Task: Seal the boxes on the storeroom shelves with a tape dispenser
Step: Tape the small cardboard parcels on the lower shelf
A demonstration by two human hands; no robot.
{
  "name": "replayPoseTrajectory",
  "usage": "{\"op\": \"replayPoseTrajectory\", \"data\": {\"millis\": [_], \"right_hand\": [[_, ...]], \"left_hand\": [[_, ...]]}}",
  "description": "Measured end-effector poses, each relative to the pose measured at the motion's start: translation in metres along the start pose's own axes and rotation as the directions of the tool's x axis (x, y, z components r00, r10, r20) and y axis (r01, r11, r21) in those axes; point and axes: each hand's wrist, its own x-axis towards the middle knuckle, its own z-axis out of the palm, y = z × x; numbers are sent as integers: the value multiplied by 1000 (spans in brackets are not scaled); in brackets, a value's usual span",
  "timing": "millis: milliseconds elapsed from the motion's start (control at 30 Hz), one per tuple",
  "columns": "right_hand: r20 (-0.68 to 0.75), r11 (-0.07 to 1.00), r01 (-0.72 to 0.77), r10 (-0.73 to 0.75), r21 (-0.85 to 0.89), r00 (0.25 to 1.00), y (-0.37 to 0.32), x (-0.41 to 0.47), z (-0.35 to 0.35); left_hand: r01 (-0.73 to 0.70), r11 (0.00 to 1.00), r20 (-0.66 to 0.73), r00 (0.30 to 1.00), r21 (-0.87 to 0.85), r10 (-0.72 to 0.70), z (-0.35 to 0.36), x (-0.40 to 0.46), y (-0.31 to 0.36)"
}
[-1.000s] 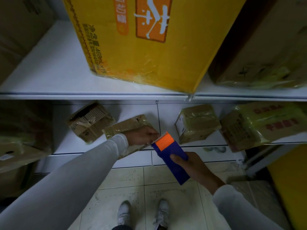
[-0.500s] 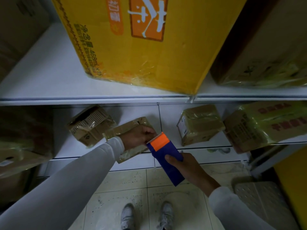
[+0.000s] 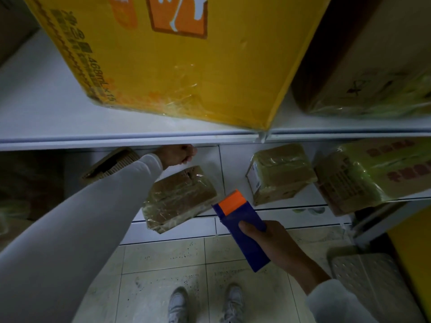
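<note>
At the lower shelf's (image 3: 291, 206) front edge, we are gripping the tape dispenser (image 3: 242, 229) in our right hand (image 3: 272, 241), readying another strip; left hand (image 3: 177, 155), fingers curled, hovering above the small box (image 3: 179, 197).

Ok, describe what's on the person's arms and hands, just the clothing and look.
Both arms wear plain, long, light grey-white sleeves with no visible markings, each ending in a cuff at the wrist. The left hand and right hand are bare: no gloves, and no rings or watch that can be made out in this dim view.
</note>
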Motion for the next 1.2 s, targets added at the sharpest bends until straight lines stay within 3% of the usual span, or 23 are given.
{"op": "replayPoseTrajectory", "data": {"millis": [233,400,500,600,700,767,833,900,967,1100,1200], "right_hand": [[-14,997,-81,81,13,997,9,11,11],[-30,994,-112,112,6,993,12,15,14],[-43,991,-136,136,-6,990,16,19,17],[-57,988,-155,155,8,986,17,22,23],[-64,984,-179,179,3,982,17,27,27],[-69,982,-190,190,3,979,18,28,29],[-76,980,-196,195,-13,978,19,30,30],[-85,981,-196,195,-6,977,20,32,32],[-94,981,-192,189,-17,977,20,35,33],[-103,982,-187,187,8,977,23,34,38],[-91,982,-183,187,45,978,28,30,41]], "left_hand": [[-8,1000,-74,997,0,8,6,10,-11],[65,957,-195,981,284,-9,8,23,-19],[67,961,-214,977,269,-8,19,26,-36],[128,924,-317,948,359,-9,32,25,-53],[153,939,-408,913,309,-15,34,20,-57],[64,924,-453,883,378,124,33,13,-56],[-122,861,-406,843,494,352,36,3,-54],[-273,788,-249,848,552,468,44,-6,-52],[-281,800,-201,875,530,440,50,-10,-55],[-165,875,-221,931,456,290,44,-3,-58],[-199,786,-116,939,585,324,41,-4,-57]]}}
